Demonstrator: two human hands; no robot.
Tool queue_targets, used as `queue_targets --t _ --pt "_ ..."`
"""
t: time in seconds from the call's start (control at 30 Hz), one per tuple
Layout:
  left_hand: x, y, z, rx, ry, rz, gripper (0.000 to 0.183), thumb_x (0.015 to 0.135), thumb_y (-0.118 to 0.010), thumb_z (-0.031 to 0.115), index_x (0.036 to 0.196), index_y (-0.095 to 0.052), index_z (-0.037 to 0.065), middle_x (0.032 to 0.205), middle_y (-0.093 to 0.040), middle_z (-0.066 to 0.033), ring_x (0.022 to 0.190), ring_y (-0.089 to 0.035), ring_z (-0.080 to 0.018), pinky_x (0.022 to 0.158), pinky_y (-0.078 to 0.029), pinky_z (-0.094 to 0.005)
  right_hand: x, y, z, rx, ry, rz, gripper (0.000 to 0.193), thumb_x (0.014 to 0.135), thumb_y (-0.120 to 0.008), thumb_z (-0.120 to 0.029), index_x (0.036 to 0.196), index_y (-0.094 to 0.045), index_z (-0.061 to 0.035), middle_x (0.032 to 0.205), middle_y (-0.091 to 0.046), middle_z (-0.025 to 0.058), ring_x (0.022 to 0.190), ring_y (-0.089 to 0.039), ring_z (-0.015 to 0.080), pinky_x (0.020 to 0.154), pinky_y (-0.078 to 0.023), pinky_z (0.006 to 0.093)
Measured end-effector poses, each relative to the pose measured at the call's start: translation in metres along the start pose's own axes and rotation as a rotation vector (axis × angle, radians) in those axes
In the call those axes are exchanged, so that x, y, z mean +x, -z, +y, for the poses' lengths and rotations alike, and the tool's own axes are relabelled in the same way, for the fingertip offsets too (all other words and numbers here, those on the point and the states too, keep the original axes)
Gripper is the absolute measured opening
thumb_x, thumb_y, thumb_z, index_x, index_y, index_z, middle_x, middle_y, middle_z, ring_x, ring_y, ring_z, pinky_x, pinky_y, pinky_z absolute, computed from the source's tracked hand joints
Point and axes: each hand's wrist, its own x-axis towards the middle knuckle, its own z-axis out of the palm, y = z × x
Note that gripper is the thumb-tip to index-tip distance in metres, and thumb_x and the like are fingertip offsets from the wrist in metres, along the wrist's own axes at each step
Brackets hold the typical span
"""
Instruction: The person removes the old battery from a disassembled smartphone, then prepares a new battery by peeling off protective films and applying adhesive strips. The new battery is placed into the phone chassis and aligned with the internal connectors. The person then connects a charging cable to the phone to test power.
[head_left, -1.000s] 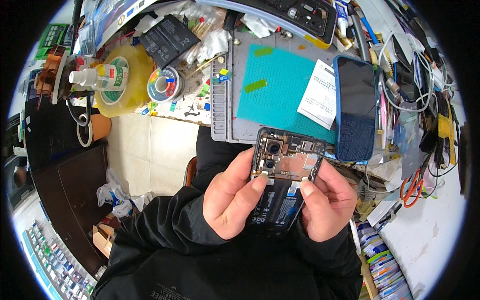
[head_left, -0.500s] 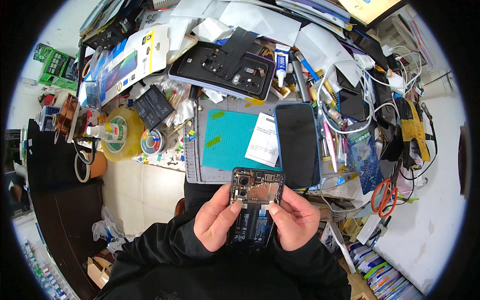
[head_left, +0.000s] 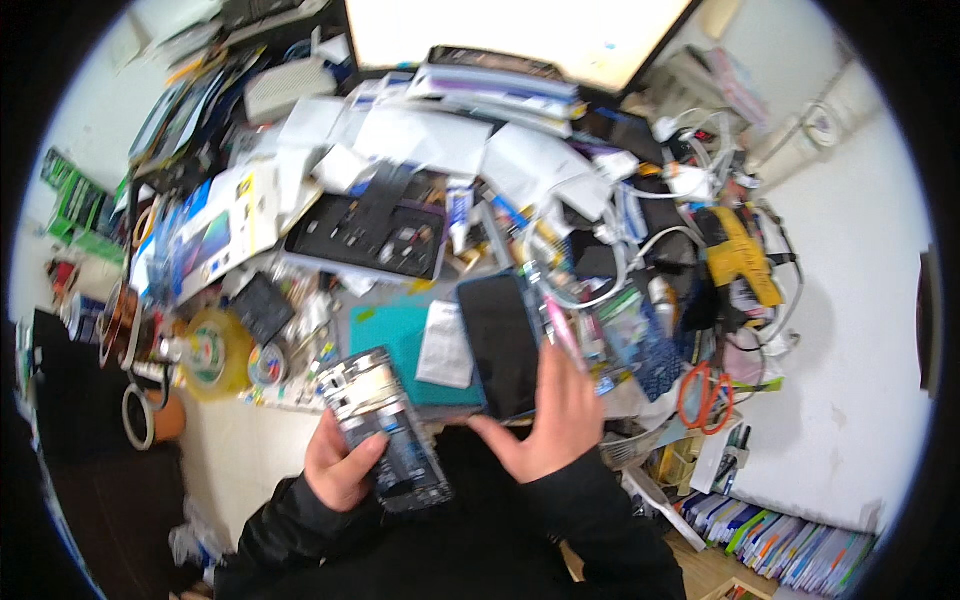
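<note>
My left hand [head_left: 342,462] grips an opened smartphone [head_left: 398,450], its circuit board and black battery exposed. The phone is tilted, and my left thumb lies across its lower part. My right hand [head_left: 552,420] is spread and holds nothing, with its fingers over the bench edge near a pink pen-like tool [head_left: 563,328]. Just left of those fingers lies a second phone [head_left: 497,345] with a dark screen and blue rim. Beside that phone, a printed paper slip [head_left: 446,345] rests on a teal mat [head_left: 385,335]. The picture is blurred by motion.
A tray of phone parts [head_left: 365,235] sits at the back of the bench, before stacked papers [head_left: 425,135] and a bright screen [head_left: 510,30]. Orange-handled scissors [head_left: 705,398] and white cables [head_left: 625,265] crowd the right. A yellow tape roll [head_left: 215,355] stands at left.
My right hand has let go of the opened phone and reached right and forward. My left hand has carried the phone left and tilted it. The view has shifted, bringing the bright screen in.
</note>
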Motion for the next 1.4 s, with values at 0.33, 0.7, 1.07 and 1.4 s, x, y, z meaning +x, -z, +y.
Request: queue_targets --t 0.33,0.7,1.07,1.4 --pt "0.002 0.006 -0.002 -0.034 0.057 -0.024 0.048 0.093 -0.07 0.018 0.131 -0.05 -0.002 0.113 -0.068 -0.02 0.099 -0.07 -0.0301 0.088 -0.058 -0.0443 -0.002 -0.012 0.008 -0.041 0.028 0.033 0.103 0.073 -0.085 -0.041 0.154 -0.034 -0.0029 0.133 -0.054 0.0231 0.108 -0.055 0.0381 0.084 -0.042 0.0513" --pt "0.0 0.01 -0.009 -0.174 0.168 -0.083 0.045 0.094 -0.07 0.02 0.129 -0.053 -0.001 0.115 -0.068 -0.019 0.103 -0.069 -0.0312 0.091 -0.057 -0.0468 -0.002 -0.015 -0.002 -0.115 0.058 0.081 0.103 0.074 -0.082 -0.05 0.153 -0.037 -0.0018 0.131 -0.057 0.023 0.104 -0.056 0.0342 0.081 -0.039 0.0462" --pt "0.014 0.008 0.013 -0.245 0.173 -0.155 0.046 0.09 -0.072 0.013 0.129 -0.054 -0.004 0.116 -0.067 -0.025 0.108 -0.068 -0.0379 0.096 -0.054 -0.0518 0.062 0.09 0.089 -0.036 0.063 0.127 0.017 0.088 -0.065 -0.017 0.102 -0.066 -0.0067 0.078 -0.066 0.0127 0.066 -0.065 0.0332 0.058 -0.051 0.0424" --pt "0.079 0.02 0.011 -0.156 0.109 -0.25 0.043 0.092 -0.072 0.016 0.125 -0.056 -0.005 0.118 -0.068 -0.0234 0.109 -0.068 -0.0361 0.098 -0.052 -0.0523 0.328 0.139 0.328 0.426 -0.361 0.259 0.027 0.087 -0.067 -0.004 0.112 -0.07 0.006 0.085 -0.074 0.0134 0.065 -0.071 0.0184 0.06 -0.058 0.0299"
